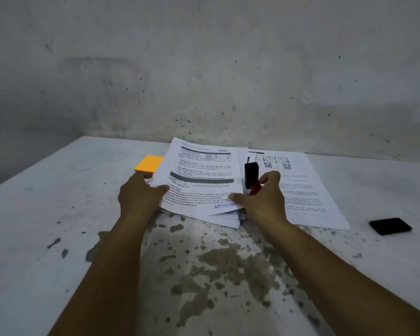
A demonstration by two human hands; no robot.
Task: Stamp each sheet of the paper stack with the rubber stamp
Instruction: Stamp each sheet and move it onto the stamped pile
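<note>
A loose stack of printed sheets (201, 175) lies at the middle of the table, its top sheet bearing a purple "APPROVED" mark near the front right corner. My left hand (141, 197) grips the stack's left edge, thumb on top. My right hand (264, 197) holds the rubber stamp (251, 175), a black block on a red handle, curled in its fingers above the paper, while its thumb presses the top sheet's lower right corner. A second pile of printed sheets (303, 190) lies to the right, partly under my right hand.
An orange pad of notes (148, 163) sits just left of the stack by my left fingertips. A black ink pad (390, 226) lies on the table at the right. The worn white table (204, 275) meets a grey wall behind the papers.
</note>
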